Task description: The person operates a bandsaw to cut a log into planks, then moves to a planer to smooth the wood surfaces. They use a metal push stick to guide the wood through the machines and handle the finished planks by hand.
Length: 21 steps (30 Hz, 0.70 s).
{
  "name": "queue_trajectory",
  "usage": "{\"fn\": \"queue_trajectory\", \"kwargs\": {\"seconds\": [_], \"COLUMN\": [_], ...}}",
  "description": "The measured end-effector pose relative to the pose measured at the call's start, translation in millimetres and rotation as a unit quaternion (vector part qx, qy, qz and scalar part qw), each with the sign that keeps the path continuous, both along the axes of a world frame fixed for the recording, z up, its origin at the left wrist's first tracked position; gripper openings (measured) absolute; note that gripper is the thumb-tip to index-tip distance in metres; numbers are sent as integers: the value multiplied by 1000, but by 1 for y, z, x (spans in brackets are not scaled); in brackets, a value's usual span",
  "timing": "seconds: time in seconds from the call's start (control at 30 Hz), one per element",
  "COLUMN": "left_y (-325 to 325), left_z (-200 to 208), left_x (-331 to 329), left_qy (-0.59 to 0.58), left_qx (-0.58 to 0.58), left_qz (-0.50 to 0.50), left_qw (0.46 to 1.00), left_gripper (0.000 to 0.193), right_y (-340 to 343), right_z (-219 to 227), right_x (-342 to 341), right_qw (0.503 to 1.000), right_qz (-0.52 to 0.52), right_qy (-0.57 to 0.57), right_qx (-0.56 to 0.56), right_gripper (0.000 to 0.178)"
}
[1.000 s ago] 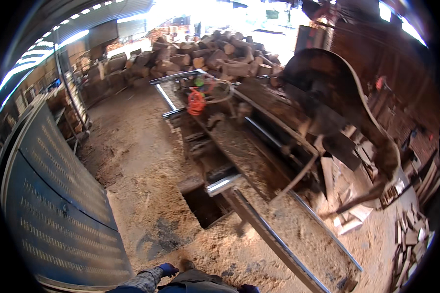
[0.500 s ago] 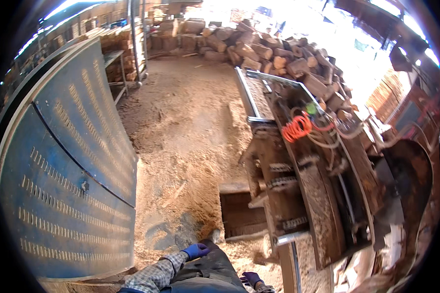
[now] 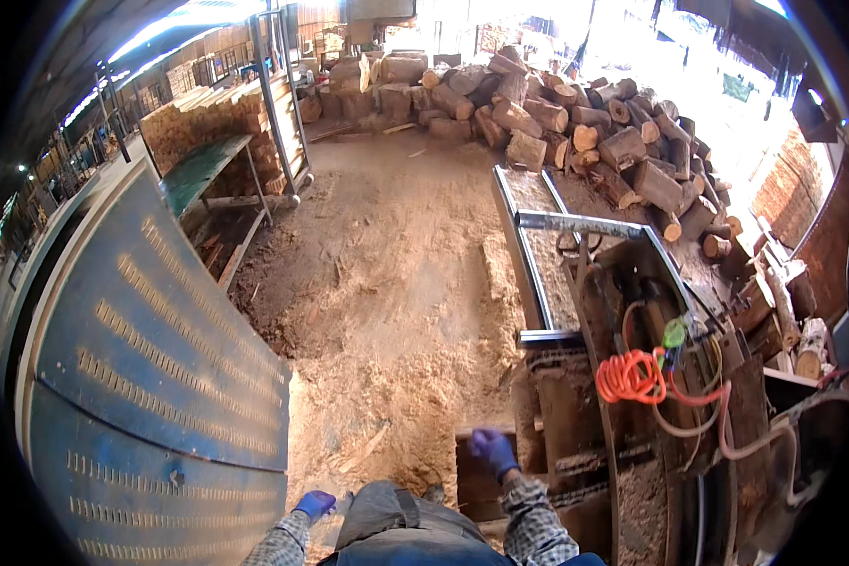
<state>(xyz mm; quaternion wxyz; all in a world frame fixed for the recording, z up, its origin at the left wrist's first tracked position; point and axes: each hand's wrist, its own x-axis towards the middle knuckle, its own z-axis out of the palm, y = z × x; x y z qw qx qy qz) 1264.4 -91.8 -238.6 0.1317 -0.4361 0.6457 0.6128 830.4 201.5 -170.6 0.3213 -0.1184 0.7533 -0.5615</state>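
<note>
My left hand (image 3: 315,504), in a blue-purple glove, hangs beside my left thigh with its fingers curled in. Nothing shows in it. The blue slotted metal cabinet (image 3: 198,387) stands to its left, apart from it. My right hand (image 3: 495,451), in a similar glove, is held out ahead of my right hip over a dark rectangular pit (image 3: 474,483) in the floor. Its fingers are loosely closed and I see nothing in them. Close by on the right is a sawdust-covered machine frame (image 3: 575,424), which the hand does not appear to touch.
Sawdust covers the floor (image 3: 377,274) ahead. A coiled orange air hose (image 3: 632,375) lies on the machine, beyond which metal rails (image 3: 522,255) extend. Cut logs (image 3: 623,149) are heaped at the back right. A green-topped table (image 3: 203,174) and stacked timber (image 3: 219,118) stand at far left.
My view has turned left and lifted, bringing more of the log heap and the table into sight. My right hand has swung forward and up; my left has dropped back to my side.
</note>
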Motion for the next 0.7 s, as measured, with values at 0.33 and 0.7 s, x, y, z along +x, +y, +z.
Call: {"fn": "queue_trajectory", "kwargs": {"seconds": [0.33,0.7], "left_y": [-170,-363], "left_z": [-41,-4], "left_x": [-186,-518], "left_qy": [-39,99], "left_qx": [-27,-53], "left_qz": [-118,-361], "left_qw": [992,926], "left_gripper": [36,58], "right_y": [-154,-199], "right_z": [275,338], "right_x": [-297,-466], "right_qw": [836,737], "right_qz": [-267,-317], "right_qy": [461,532], "right_qx": [-134,272], "right_gripper": [37,26]}}
